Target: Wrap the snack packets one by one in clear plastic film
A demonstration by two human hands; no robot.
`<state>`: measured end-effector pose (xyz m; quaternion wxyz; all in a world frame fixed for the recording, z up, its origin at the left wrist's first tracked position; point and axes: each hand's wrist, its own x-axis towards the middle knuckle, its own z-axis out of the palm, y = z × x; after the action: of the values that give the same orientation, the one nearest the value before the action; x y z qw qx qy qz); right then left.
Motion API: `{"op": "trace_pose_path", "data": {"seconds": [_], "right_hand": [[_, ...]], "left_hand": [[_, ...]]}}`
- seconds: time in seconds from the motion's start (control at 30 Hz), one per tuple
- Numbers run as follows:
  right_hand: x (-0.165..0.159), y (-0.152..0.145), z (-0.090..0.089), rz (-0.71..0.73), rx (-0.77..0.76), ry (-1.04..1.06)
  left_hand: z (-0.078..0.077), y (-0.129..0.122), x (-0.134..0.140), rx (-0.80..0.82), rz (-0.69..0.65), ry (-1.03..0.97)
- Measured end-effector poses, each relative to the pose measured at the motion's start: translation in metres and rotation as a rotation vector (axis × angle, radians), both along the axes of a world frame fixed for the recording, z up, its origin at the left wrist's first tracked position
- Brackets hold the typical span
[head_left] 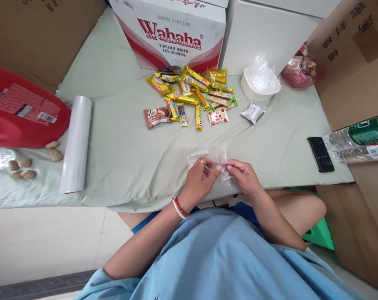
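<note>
A clear plastic bag [219, 151] is pinched between my two hands near the front edge of the cloth-covered table [120, 150]. My left hand [202, 177] has its fingers closed on the bag's left side, and my right hand [243, 175] pinches it from the right. Part of the bag is hidden by my fingers. Beyond my hands lies a pile of snacks in yellow wrappers [182, 98]. In front of the pile are a brown snack packet [157, 117] and a white-and-red packet [218, 117]. A small silver-grey packet [253, 113] lies to the right.
A white bowl [247, 85] holds clear plastic bags. Behind stands a Wahaha carton [176, 39]. At the left are a plastic roll [76, 146], a red container [23, 108] and several walnuts [26, 162]. A black phone [321, 154] and bottles [361, 135] lie at the right.
</note>
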<state>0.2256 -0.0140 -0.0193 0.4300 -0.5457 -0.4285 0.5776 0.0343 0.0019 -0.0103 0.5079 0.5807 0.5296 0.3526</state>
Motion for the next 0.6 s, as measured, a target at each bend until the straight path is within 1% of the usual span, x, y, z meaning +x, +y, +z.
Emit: {"op": "trace_pose_path", "data": {"seconds": [0.07, 0.1, 0.17, 0.27, 0.37, 0.47, 0.53, 0.6], "right_hand": [[-0.003, 0.0, 0.001, 0.06, 0.035, -0.033], [-0.004, 0.001, 0.001, 0.056, 0.037, -0.034], [-0.004, 0.002, 0.0, -0.012, 0.021, -0.019], [0.0, 0.004, -0.002, -0.126, -0.02, 0.017], [0.008, 0.006, -0.001, -0.167, -0.082, 0.085], [0.019, 0.007, 0.002, -0.201, -0.125, 0.157], [0.028, 0.007, 0.003, -0.227, -0.126, 0.172], [0.035, 0.007, 0.003, -0.247, -0.116, 0.159]], "left_hand": [[-0.001, 0.006, 0.004, 0.038, 0.004, 0.015], [-0.001, 0.008, 0.004, 0.045, 0.013, 0.004], [-0.003, 0.01, 0.0, 0.01, 0.034, -0.054], [-0.006, 0.009, -0.011, -0.11, 0.083, -0.182], [-0.009, 0.008, -0.022, -0.161, 0.18, -0.321], [-0.009, 0.008, -0.035, -0.204, 0.276, -0.45], [-0.007, 0.008, -0.047, -0.232, 0.32, -0.492], [-0.003, 0.007, -0.061, -0.228, 0.35, -0.469]]}}
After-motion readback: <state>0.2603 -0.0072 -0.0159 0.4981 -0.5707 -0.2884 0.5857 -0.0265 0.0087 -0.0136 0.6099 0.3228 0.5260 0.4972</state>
